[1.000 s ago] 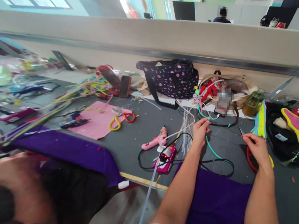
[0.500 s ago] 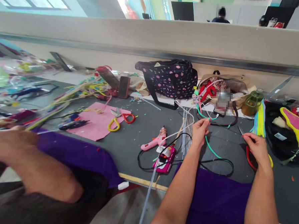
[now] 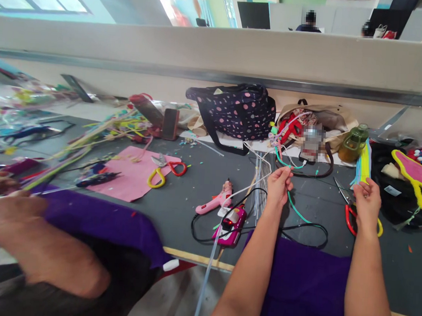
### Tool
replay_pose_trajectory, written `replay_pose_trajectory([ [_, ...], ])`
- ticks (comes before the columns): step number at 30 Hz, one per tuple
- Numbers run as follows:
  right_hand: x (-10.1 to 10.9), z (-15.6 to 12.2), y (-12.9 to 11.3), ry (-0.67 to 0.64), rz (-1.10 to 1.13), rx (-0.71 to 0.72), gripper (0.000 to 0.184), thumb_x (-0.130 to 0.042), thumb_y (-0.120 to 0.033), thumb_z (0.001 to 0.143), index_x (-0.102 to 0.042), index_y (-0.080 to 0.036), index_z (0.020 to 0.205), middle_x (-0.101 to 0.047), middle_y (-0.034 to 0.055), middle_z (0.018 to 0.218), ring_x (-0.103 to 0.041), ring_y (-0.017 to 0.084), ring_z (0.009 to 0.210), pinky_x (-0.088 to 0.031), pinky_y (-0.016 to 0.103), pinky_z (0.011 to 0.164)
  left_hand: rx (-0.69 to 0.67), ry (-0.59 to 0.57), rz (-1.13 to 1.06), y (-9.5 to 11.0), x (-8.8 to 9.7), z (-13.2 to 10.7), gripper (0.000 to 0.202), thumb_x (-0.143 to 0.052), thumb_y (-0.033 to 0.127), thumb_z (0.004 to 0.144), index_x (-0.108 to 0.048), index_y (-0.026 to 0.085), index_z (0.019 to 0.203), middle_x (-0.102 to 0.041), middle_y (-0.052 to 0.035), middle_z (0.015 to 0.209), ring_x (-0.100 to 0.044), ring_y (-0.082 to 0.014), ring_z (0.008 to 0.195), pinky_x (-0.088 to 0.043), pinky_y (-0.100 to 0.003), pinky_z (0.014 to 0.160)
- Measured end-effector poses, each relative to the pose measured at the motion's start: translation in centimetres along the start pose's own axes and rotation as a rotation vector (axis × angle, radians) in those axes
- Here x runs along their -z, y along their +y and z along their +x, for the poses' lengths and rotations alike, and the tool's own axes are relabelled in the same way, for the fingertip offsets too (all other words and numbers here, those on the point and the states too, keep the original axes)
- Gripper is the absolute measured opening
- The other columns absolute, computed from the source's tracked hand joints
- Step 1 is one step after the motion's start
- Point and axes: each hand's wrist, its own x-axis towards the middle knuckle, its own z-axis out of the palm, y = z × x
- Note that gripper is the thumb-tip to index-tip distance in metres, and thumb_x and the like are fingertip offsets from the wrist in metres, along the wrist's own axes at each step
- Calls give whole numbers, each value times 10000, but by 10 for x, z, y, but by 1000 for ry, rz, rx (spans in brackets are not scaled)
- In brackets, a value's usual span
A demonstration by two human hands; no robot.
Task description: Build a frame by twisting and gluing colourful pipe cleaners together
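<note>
Beyond a pale partition, people and dark screens fill the back of a bright room, while below it a grey surface lies crowded with supplies and scattered scraps. A dark spotted bag leans against the partition; at left, a co-worker's arm crosses a purple cloth. The person's left hand works with fingers closed on a green strand, just above the surface at center right. The right hand has fingers curled at the end of a striped bundle; whether they grip it cannot be told. Scissors lie beside that hand, and a careless sweep could knock them or nick a finger. A black cord loops near the left forearm; a snag might drag the pink glue gun, or tug the thin strand loose.
</note>
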Motion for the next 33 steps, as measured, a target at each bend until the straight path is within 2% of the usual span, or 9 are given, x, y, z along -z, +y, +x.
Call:
replay_pose_trajectory([
  [4, 2, 4, -1, 29, 502, -322, 305, -667, -386, 725, -612, -197, 959, -666, 34, 869, -651, 152, 777, -537, 301, 679, 67, 28, -104, 3, 1, 1, 303, -826, 254, 577, -695, 94, 798, -568, 18, 602, -381, -4, 439, -234, -133, 364],
  [7, -2, 2, -6, -26, 640, -445, 230, -684, -302, 696, -629, -179, 882, -683, 49, 882, -659, 138, 776, -545, 272, 666, 125, 20, -174, 5, 2, 2, 258, -799, 203, 611, -690, 78, 809, -567, 21, 590, -370, 6, 427, -238, -118, 360],
  [10, -16, -8, -14, -141, 551, -440, 346, -745, -198, 608, -656, -186, 943, -700, 58, 970, -656, 143, 832, -542, 253, 666, 193, -6, -234, 6, 3, 2, 194, -763, 163, 658, -681, 63, 803, -560, 20, 576, -365, 11, 415, -236, -105, 348],
  [13, -32, -22, -21, -288, 422, -397, 472, -773, -196, 579, -659, -212, 1037, -672, 70, 1141, -630, 172, 995, -533, 246, 701, 262, -23, -278, 7, 2, 2, 112, -716, 122, 710, -669, 61, 791, -551, 21, 570, -366, 15, 408, -247, -92, 344],
  [16, -41, -31, -25, -412, 365, -358, 559, -768, -257, 612, -618, -241, 1150, -626, 80, 1261, -621, 191, 1030, -526, 271, 715, 313, -21, -291, 7, 2, 1, 50, -670, 102, 761, -659, 64, 791, -545, 22, 568, -369, 17, 401, -265, -83, 344],
  [18, -42, -31, -25, -428, 326, -340, 604, -759, -298, 622, -589, -238, 1199, -613, 98, 1285, -627, 204, 1007, -517, 283, 691, 328, -11, -291, 7, 1, 1, 31, -650, 94, 783, -652, 65, 793, -542, 21, 568, -373, 17, 395, -276, -80, 344],
  [23, -42, -25, -17, -315, 194, -303, 595, -734, -328, 607, -601, -227, 1178, -582, 113, 1321, -595, 234, 1081, -496, 277, 665, 374, -5, -299, 7, -1, 0, 66, -586, 75, 828, -643, 58, 801, -536, 17, 561, -378, 16, 384, -284, -75, 340],
  [28, -47, -25, -10, -368, 179, -434, 536, -720, -327, 597, -609, -235, 1113, -668, 88, 1162, -636, 176, 835, -419, 218, 495, 416, -41, -265, 6, -3, -2, 26, -624, 70, 792, -648, 61, 784, -538, 19, 553, -371, 16, 381, -295, -77, 342],
  [33, -41, -26, -18, -408, 278, -356, 510, -749, -295, 588, -621, -204, 1074, -728, 56, 949, -586, 119, 641, -427, 213, 493, 234, 46, -148, 0, -1, -1, 94, -700, 134, 732, -675, 68, 795, -567, 19, 565, -397, 2, 392, -334, -107, 356],
])
